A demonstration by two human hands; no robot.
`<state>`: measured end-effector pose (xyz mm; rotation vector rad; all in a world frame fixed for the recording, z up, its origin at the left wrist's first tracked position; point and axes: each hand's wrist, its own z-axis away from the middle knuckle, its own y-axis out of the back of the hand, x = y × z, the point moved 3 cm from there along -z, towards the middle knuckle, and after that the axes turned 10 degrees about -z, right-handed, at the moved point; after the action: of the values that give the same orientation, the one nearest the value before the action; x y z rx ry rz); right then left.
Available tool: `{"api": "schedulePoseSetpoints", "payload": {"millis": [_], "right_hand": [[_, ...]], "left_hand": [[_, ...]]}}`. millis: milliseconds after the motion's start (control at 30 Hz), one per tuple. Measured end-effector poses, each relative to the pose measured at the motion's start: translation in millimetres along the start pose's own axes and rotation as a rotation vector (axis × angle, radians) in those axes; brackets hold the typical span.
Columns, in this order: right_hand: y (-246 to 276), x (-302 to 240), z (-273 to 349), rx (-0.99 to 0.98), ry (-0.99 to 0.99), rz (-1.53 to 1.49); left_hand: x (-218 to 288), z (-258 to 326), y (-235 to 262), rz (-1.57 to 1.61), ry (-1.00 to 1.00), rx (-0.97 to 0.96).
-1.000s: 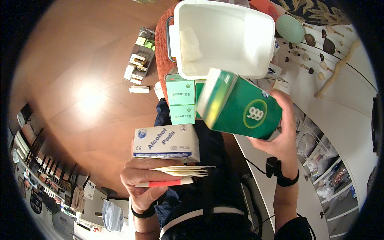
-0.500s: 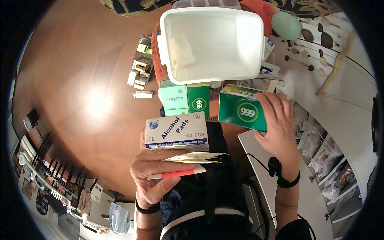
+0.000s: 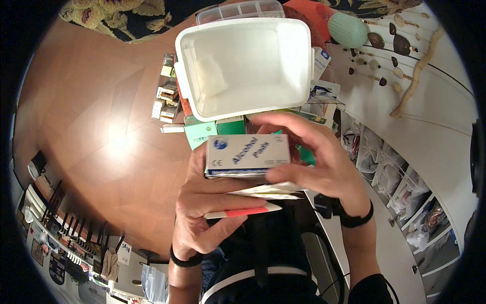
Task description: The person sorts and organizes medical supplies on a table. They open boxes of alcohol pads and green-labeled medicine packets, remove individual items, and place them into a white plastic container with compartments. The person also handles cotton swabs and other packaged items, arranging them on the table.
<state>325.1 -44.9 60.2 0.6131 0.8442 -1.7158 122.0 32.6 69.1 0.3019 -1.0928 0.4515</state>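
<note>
At the centre of the frame both hands met on a small white and blue box (image 3: 248,154). The left hand (image 3: 205,210) lay under it, its fingers closed on the box together with a few flat sachets (image 3: 266,191) and a thin white and red strip (image 3: 243,212) pinched lower down. The right hand (image 3: 319,162) came in from the right, fingers curled over the box's top edge and thumb pressed under its lower right corner, so it gripped the box too. Just above, in the upper middle, sat an open white tub (image 3: 248,63), bare inside but for a pale square pad (image 3: 210,81) at its left. Green cartons (image 3: 202,134) showed between tub and hands. Judging from this, the box would handle best if the right hand took its full weight before the left loosened, since the sachets and strip were held only lightly and could slip to the wooden floor (image 3: 91,131) at left.
</note>
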Motion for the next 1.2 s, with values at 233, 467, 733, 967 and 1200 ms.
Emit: {"api": "schedulePoseSetpoints", "payload": {"millis": [233, 467, 733, 967, 1200], "right_hand": [[13.0, -4.6, -33.8, -0.091, 0.009, 0.150], [26.1, 0.7, -45.3, 0.243, 0.022, 0.078], [37.5, 54.7, -97.7, 0.510, -0.104, -0.373], [45.1, 85.8, -133.1, 0.696, -0.164, -0.470], [27.1, 84.9, -124.4, 0.848, 0.087, -0.088]], "left_hand": [[-5.5, -40.0, 13.7, -0.042, -0.144, 0.023], [-6.0, -56.9, 26.5, -0.027, -0.185, 0.185], [-36.3, -45.9, 47.6, 0.174, -0.030, 0.361], [-53.5, -41.9, 47.1, 0.324, 0.180, 0.340], [-60.8, -52.3, 41.5, 0.298, 0.174, 0.342]]}}
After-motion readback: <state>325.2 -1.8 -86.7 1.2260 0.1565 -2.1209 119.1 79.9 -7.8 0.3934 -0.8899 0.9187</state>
